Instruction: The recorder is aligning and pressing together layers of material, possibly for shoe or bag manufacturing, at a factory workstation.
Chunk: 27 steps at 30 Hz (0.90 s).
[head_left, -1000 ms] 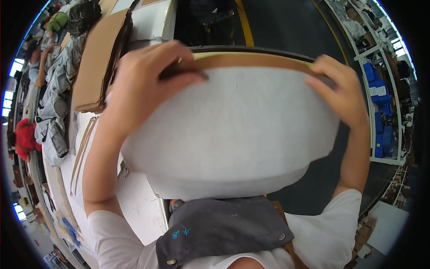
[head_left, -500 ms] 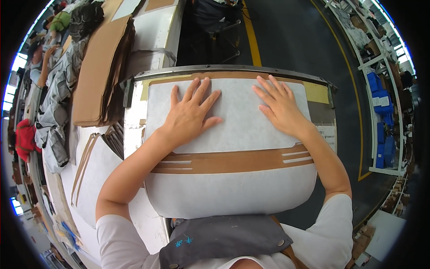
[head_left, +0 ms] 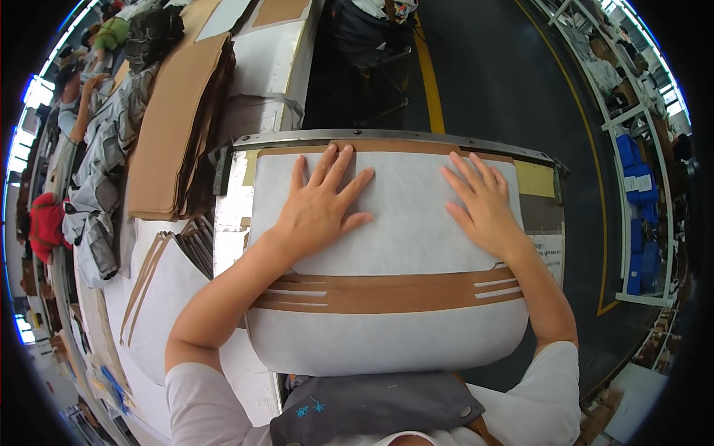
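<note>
My left hand [head_left: 316,208] lies flat, fingers spread, on the left half of a white sheet-like panel [head_left: 401,223]. On the panel's right side rests my right hand [head_left: 485,208], also flat with its fingers apart. Brown board shows along the panel's far edge and as a band [head_left: 401,293] with white slits at both ends. Nearer my body, a second white panel [head_left: 387,342] with rounded corners continues from the band. Fingertips of both hands reach toward the far brown edge, close to a metal bar [head_left: 401,135] on the work table. Neither hand grips anything.
A tall stack of brown boards [head_left: 175,126] stands at the left, with white, brown-striped pieces [head_left: 167,290] below it. Grey fabric items [head_left: 108,171] lie farther left. Shelving with blue bins [head_left: 639,178] lines the right. A dark bag [head_left: 368,30] is beyond the table.
The whole view has shifted, so the table appears lower in it. My right hand has slid slightly right on the white panel; my left hand stays in nearly the same spot.
</note>
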Tool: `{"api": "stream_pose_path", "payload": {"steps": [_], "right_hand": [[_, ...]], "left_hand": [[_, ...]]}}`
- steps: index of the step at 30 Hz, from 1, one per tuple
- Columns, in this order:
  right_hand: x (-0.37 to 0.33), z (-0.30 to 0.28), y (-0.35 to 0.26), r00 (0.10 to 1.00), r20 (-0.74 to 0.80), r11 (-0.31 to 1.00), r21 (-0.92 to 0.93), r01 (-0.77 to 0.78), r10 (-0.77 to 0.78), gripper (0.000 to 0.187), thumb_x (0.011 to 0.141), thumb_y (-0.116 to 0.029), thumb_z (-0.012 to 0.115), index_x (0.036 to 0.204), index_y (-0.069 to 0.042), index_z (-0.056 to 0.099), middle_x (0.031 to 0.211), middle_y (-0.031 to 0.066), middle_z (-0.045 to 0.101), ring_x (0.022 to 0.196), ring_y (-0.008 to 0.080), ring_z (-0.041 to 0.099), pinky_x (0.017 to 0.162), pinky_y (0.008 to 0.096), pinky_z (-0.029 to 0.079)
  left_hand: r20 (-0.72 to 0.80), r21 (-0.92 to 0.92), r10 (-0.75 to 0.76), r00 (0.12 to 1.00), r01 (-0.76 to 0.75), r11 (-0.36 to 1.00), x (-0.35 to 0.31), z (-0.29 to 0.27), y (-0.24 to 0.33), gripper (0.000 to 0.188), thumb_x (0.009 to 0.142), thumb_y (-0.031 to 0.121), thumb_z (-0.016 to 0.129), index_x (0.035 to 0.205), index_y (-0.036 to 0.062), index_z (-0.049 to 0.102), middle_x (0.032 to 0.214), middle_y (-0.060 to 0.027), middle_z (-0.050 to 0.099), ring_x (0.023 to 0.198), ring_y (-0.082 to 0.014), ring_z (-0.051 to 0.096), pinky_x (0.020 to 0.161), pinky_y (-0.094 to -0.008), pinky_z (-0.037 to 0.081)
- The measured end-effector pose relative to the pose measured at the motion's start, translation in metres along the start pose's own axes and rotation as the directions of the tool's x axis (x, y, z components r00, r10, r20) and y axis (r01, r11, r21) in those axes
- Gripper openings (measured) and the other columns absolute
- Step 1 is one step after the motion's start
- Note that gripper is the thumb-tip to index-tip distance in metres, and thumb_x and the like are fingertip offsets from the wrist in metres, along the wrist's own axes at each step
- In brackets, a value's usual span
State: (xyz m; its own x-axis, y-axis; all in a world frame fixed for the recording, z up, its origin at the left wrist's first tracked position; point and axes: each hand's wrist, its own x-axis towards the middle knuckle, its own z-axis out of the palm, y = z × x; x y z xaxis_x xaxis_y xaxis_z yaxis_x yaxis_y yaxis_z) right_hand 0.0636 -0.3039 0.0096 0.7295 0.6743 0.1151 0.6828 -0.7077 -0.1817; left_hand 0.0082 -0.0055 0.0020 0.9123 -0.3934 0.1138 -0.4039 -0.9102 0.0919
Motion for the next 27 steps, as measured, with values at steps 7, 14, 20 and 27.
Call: {"api": "stream_pose_path", "payload": {"steps": [7, 14, 20, 27], "right_hand": [[-0.003, -0.008, 0.005, 0.999, 0.038, 1.000, -0.005, 0.016, -0.015, 0.054, 0.091, -0.031, 0.061, 0.140, -0.012, 0.047, 0.153, 0.0122, 0.031, 0.141, 0.0364, 0.024, 0.111, 0.0528, 0.019], [-0.007, -0.013, 0.009, 0.997, 0.070, 0.999, 0.029, 0.022, -0.024, 0.056, 0.089, -0.031, 0.063, 0.140, -0.012, 0.047, 0.154, 0.0110, 0.030, 0.141, 0.0359, 0.024, 0.112, 0.0522, 0.018], [-0.008, -0.010, 0.005, 0.997, 0.079, 0.999, 0.050, -0.005, 0.001, 0.057, 0.089, -0.034, 0.062, 0.140, -0.013, 0.047, 0.155, 0.0095, 0.028, 0.143, 0.0350, 0.020, 0.113, 0.0531, 0.016], [-0.009, -0.007, 0.008, 0.998, 0.064, 0.999, 0.037, -0.001, -0.002, 0.057, 0.090, -0.039, 0.061, 0.140, -0.015, 0.047, 0.157, 0.0088, 0.025, 0.144, 0.0349, 0.018, 0.114, 0.0569, 0.013]], "left_hand": [[-0.001, 0.007, -0.017, 1.000, 0.017, 1.000, -0.003, -0.001, 0.000, 0.062, 0.089, 0.050, 0.058, 0.142, 0.0209, 0.044, 0.153, -0.0186, 0.028, 0.143, -0.0377, 0.023, 0.110, -0.0623, 0.020], [0.009, -0.010, -0.015, 1.000, 0.015, 1.000, -0.002, -0.002, 0.003, 0.062, 0.088, 0.049, 0.060, 0.142, 0.0199, 0.045, 0.153, -0.0188, 0.027, 0.143, -0.0381, 0.022, 0.110, -0.0624, 0.020], [0.059, -0.004, -0.032, 0.998, 0.033, 0.999, -0.005, -0.008, 0.004, 0.063, 0.087, 0.047, 0.062, 0.141, 0.0182, 0.045, 0.154, -0.0187, 0.026, 0.144, -0.0374, 0.020, 0.111, -0.0611, 0.018], [0.065, 0.005, -0.033, 0.997, 0.033, 0.999, -0.005, -0.007, 0.004, 0.063, 0.087, 0.045, 0.063, 0.141, 0.0174, 0.045, 0.155, -0.0182, 0.023, 0.145, -0.0368, 0.017, 0.113, -0.0592, 0.015]]}}
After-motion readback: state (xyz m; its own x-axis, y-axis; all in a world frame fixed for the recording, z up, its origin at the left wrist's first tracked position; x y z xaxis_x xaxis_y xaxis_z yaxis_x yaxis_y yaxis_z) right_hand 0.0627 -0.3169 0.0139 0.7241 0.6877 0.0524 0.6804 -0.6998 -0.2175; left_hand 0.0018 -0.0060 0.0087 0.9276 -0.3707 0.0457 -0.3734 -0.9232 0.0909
